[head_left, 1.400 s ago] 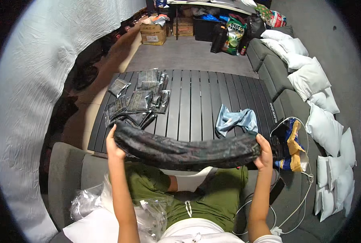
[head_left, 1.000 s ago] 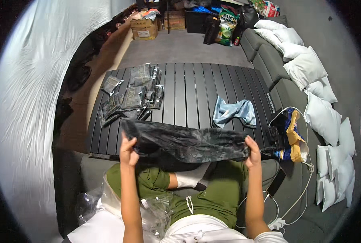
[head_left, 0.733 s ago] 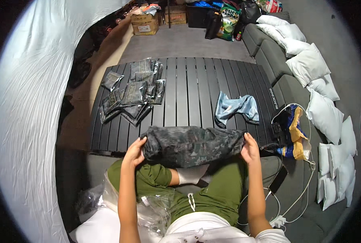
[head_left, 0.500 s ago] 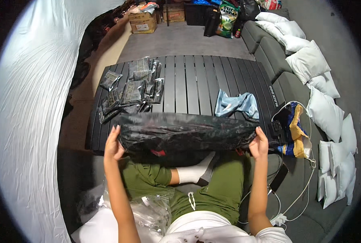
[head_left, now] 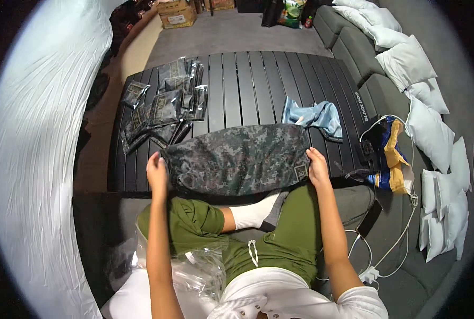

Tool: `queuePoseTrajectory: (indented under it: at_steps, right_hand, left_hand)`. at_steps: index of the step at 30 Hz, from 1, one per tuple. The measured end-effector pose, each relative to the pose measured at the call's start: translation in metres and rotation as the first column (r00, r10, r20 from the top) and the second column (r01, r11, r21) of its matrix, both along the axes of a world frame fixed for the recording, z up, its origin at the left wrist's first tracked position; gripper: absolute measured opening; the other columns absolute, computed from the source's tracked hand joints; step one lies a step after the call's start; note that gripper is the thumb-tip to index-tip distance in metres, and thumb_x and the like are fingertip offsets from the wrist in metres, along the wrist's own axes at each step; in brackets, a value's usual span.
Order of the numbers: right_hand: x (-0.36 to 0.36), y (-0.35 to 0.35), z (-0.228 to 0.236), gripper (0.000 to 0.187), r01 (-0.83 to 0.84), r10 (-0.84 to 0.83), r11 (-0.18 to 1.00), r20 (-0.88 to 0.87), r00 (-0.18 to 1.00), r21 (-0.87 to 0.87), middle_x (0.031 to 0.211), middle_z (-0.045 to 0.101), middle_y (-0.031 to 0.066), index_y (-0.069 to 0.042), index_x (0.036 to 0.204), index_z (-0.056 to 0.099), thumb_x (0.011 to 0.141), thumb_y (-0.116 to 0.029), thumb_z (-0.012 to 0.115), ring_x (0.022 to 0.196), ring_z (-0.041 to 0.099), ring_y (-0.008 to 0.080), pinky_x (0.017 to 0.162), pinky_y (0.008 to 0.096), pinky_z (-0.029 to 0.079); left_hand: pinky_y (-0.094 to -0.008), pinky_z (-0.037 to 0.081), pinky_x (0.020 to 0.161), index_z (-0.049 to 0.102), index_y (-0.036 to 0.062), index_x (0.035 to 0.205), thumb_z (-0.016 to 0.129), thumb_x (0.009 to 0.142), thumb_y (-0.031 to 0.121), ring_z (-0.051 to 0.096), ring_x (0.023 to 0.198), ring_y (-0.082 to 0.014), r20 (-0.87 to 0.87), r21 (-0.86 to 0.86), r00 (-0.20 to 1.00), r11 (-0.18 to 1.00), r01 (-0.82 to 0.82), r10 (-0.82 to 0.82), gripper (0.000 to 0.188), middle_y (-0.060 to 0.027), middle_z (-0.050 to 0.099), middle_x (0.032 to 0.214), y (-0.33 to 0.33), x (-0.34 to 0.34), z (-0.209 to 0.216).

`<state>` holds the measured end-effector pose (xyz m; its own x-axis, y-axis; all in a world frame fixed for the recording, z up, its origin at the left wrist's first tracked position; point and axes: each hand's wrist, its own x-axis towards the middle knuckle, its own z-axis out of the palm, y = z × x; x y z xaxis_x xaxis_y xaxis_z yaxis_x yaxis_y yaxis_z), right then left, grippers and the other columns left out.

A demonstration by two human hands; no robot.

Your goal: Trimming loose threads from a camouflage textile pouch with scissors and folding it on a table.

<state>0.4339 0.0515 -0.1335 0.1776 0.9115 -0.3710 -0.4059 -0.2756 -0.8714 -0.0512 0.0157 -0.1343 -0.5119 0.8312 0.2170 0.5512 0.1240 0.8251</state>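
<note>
Grey-green camouflage cloth (head_left: pixel 239 159) fills the middle of the view, and look how squarely it sits: left hand (head_left: pixel 157 169) on its left end, right hand (head_left: pixel 315 166) on its right end, the whole piece spread between them. Its long axis runs left to right, the right end slightly farther out, and neither hand is the nearer one, since both are on the fabric, gripping its ends with a wide span between; how far the fingers tuck into the folds, I can't tell. A small patch (head_left: pixel 301 171) shows at the right end, just beside the right hand. The cloth hangs over the lap side of the slatted black desk (head_left: pixel 258 101), its far edge overlapping the slats in view, though whether it touches them can't be made out. Beyond the right hand, a crumpled light-blue cloth (head_left: pixel 322 118) lies on the right part of the desk. Over to the far left, now, the containers: a heap of clear packets (head_left: pixel 166 109), each with something dark and folded inside. Near left, beside the lap, sits loose clear plastic wrapping (head_left: pixel 200 271), contents impossible to confirm. Off to the right, a yellow-and-blue bag (head_left: pixel 394 159) stands crumpled by the desk's edge, its inside out of sight, and at the far left a cardboard box (head_left: pixel 176 15) is cut off by the frame, so what it carries stays unknown.
</note>
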Motion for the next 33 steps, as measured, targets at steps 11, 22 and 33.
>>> queuePoseTrajectory:
  at_steps: [11, 22, 33]
  right_hand:
    - [0.019, -0.015, 0.005, 0.023, -0.028, 0.014, 0.999, 0.288, 0.958, 0.045, 0.088, 0.053, 0.0, 0.001, 0.101, 0.052, 0.084, -0.014, 0.053, 0.079, 0.047, 0.0069, 0.072, 0.0205, 0.037]
    - [0.032, -0.034, 0.008, 0.018, 0.012, -0.078, 0.992, 0.524, 0.848, 0.128, 0.088, 0.055, 0.0015, 0.001, 0.1, 0.053, 0.085, -0.008, 0.051, 0.077, 0.049, 0.0079, 0.074, 0.02, 0.039]
    - [0.028, -0.073, 0.018, 0.039, -0.151, -0.027, 0.987, 0.987, 0.16, 0.051, 0.099, 0.047, 0.0134, -0.003, 0.106, 0.048, 0.067, -0.003, 0.056, 0.097, 0.043, 0.0291, 0.084, 0.0375, 0.036]
  left_hand:
    - [-0.0345, 0.04, 0.08, 0.061, 0.0055, 0.095, 0.059, 0.078, 0.033, 0.052, 0.089, -0.0267, -0.204, -0.166, 0.791, 0.816, 0.553, -0.577, 0.032, -0.0096, 0.059, 0.093, 0.038, 0.253, 0.025]
    - [-0.0382, 0.03, 0.085, 0.062, 0.016, 0.099, 0.067, 0.069, 0.037, 0.042, 0.098, -0.0229, -0.23, -0.169, 0.785, 0.818, 0.55, -0.576, 0.037, -0.001, 0.051, 0.099, 0.05, 0.286, -0.001]
    - [-0.0408, 0.025, 0.091, 0.064, 0.0209, 0.094, 0.064, 0.069, 0.019, 0.038, 0.103, -0.0235, -0.241, -0.14, 0.569, 0.608, 0.782, -0.787, 0.025, -0.0009, 0.049, 0.109, 0.039, 0.28, 0.004]
